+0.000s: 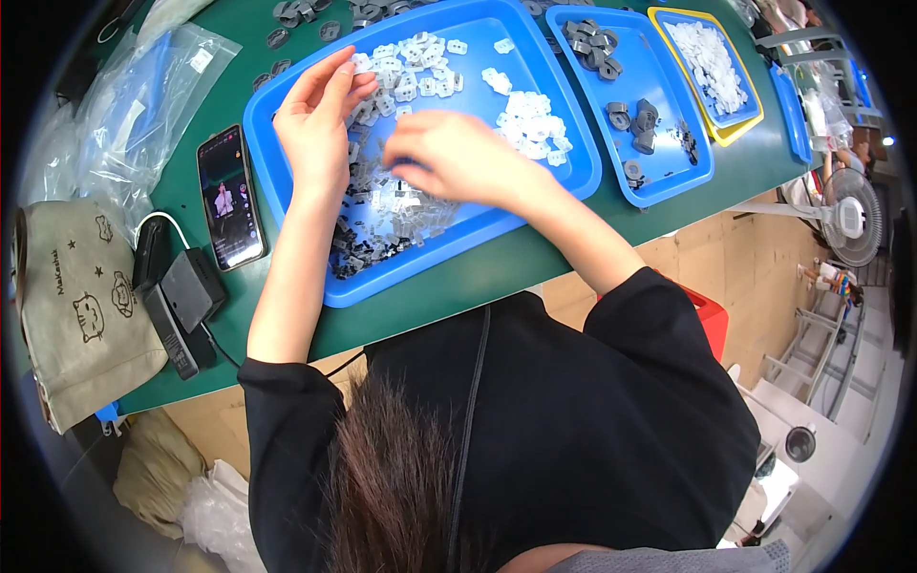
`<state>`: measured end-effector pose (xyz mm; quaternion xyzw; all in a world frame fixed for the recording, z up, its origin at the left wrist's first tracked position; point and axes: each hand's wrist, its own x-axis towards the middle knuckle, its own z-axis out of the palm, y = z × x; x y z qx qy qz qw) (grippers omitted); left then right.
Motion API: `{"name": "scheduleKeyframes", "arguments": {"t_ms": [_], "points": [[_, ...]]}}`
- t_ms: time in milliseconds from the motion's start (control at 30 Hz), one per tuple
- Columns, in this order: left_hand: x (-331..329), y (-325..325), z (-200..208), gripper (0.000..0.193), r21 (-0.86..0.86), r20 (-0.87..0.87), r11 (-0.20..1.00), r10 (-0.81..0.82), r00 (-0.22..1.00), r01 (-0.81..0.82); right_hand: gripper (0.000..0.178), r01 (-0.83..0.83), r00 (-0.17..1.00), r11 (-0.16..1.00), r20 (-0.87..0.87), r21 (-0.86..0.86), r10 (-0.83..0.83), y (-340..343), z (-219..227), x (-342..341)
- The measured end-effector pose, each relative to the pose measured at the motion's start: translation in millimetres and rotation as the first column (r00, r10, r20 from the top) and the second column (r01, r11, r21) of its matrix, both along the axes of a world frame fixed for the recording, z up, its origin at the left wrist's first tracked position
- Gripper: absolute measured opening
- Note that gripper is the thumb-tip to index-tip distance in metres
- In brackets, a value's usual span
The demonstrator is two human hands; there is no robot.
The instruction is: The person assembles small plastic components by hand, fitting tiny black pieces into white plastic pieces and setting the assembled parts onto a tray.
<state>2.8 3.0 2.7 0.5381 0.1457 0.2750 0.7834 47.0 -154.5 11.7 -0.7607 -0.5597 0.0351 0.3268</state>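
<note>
A large blue tray (458, 250) lies before me on the table, holding small plastic parts. My left hand (320, 110) is raised over its left side, fingers curled and drawn together; whatever they hold is hidden. My right hand (454, 153) is over the middle of the tray, its fingertips smeared by motion. Beyond the hands lie grey-white parts (435, 81), and on the right a heap of white parts (530, 124). Small clear parts (415, 212) lie below my right hand, with tiny black parts (368, 250) at the near left corner.
To the right stand a second blue tray (659, 181) with dark grey round parts (592, 48) and a stacked blue-and-yellow tray (735, 132) of white pieces. At left are a lit phone (229, 196), a black charger (191, 286), a canvas bag (91, 315) and plastic bags (134, 115).
</note>
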Motion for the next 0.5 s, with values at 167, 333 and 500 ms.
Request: {"name": "scheduleKeyframes", "arguments": {"t_ms": [167, 333, 500], "points": [[-1, -6, 3, 0.026, 0.031, -0.03, 1.0, -0.001, 1.0, 0.002, 0.015, -0.138, 0.985, 0.989, 0.096, -0.052, 0.142, 9, -11, -9], [-4, -6, 6, 0.028, 0.16, -0.088, 0.987, -0.019, 0.996, 0.033, 0.01, -0.115, 0.985, 0.993, 0.126, -0.036, 0.119, 12, -14, -15], [-5, -10, 6, 0.027, 0.218, -0.071, 0.975, -0.02, 0.997, 0.035, 0.009, -0.06, 0.987, 0.998, 0.148, 0.007, 0.058, 11, -17, -15]]}}
